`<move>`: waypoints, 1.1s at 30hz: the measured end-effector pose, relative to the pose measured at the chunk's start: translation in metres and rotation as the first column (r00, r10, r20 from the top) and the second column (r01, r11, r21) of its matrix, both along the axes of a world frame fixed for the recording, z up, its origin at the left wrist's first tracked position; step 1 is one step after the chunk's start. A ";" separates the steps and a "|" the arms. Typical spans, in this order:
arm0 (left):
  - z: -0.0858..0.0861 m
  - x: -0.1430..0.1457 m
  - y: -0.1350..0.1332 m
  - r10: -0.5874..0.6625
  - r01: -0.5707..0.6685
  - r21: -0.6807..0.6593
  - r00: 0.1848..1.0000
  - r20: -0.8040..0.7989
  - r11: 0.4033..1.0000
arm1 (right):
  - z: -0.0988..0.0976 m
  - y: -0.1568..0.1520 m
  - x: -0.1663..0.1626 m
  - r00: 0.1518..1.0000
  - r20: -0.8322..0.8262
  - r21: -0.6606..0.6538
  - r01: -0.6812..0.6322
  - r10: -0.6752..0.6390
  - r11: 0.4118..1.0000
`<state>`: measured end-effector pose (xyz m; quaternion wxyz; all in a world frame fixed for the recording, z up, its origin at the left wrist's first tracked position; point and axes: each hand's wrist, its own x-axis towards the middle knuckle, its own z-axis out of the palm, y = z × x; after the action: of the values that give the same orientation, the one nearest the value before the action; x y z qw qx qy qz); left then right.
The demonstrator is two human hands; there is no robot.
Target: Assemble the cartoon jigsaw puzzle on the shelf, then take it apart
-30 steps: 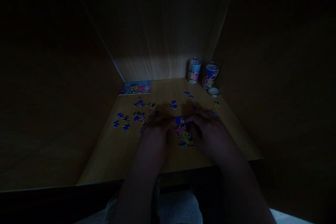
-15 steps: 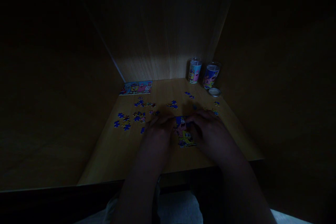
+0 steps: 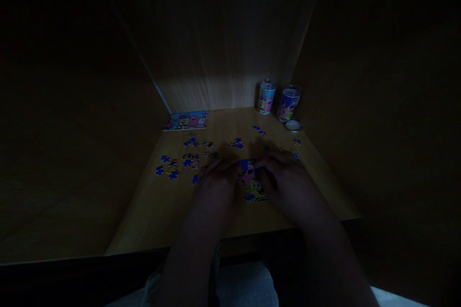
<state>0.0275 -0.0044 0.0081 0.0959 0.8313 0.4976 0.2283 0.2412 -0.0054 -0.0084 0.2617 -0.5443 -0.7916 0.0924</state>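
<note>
A partly joined jigsaw puzzle (image 3: 255,188) with a pink and a yellow cartoon figure on blue lies flat on the wooden table between my hands. My left hand (image 3: 218,181) is curled against its left side, with the fingertips at the upper left edge. On the opposite side my right hand (image 3: 284,175) is closed against the upper right edge, fingers bent inward. Both hands cover parts of the puzzle's sides. In the dim light, whether a loose piece sits under the fingers is hidden. Loose puzzle pieces (image 3: 236,143) lie just beyond the hands.
More loose pieces (image 3: 173,163) are scattered to the left. A finished-looking picture puzzle (image 3: 186,121) lies at the back left. Two printed cans with clear tops, one light blue (image 3: 265,98) and one dark blue (image 3: 288,104), stand back right beside a round lid (image 3: 293,126).
The view has shifted very slightly. Both hands keep their places at the puzzle's sides, and the loose pieces lie as before.
</note>
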 end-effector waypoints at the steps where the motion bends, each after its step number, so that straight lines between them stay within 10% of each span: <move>1: 0.000 0.000 0.000 0.002 -0.002 -0.006 1.000 -0.003 1.000 | 0.001 0.000 0.000 1.000 0.004 -0.002 0.001 -0.001 1.000; 12: -0.004 -0.001 0.000 0.057 -0.060 0.081 0.998 0.034 0.995 | 0.003 -0.001 -0.001 1.000 0.000 -0.002 0.003 -0.003 1.000; 22: 0.004 -0.017 -0.003 0.389 -0.432 0.242 0.898 0.205 0.869 | 0.000 -0.001 0.001 1.000 -0.024 0.008 0.001 -0.001 1.000; 29: 0.001 -0.002 -0.009 -0.130 0.117 0.106 0.984 0.123 0.987 | 0.000 -0.001 0.001 1.000 -0.010 0.015 0.003 -0.003 1.000; 33: 0.004 -0.003 -0.015 -0.112 0.111 0.014 0.991 0.078 0.994 | 0.001 0.000 0.001 0.998 -0.056 0.056 0.040 -0.037 0.998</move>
<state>0.0244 -0.0191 0.0118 0.1242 0.8486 0.4451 0.2574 0.2418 -0.0059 -0.0071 0.3003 -0.5493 -0.7758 0.0795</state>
